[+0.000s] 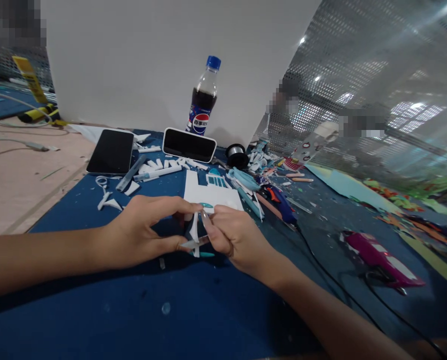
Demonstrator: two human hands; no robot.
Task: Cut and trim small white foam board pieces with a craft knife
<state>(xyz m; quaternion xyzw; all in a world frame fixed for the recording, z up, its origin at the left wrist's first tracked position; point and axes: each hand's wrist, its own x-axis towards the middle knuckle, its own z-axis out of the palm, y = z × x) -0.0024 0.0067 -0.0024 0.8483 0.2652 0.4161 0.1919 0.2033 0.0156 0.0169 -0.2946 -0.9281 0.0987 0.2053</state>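
**Skinny white piece (194, 229), tight pinch**

It's dead center; left hand's (135, 232) fingertips and thumb pinch it, right hand's (238, 237) curled fingers grip it too. Uneven squeezing could bend it or pop it loose, I reckon. The cord (336, 282) at 4 o'clock runs beside the right forearm, so a snag could drag the glue gun (281, 202) at 2. The bottle (203, 107) at 12 might tip if bumped.

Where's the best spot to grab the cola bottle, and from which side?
I'd grip the bottle around its upper body, below the blue cap, coming from one side. It stands upright with its top exposed; the propped white-framed phone hides its base from the front, and the white panel rises behind.
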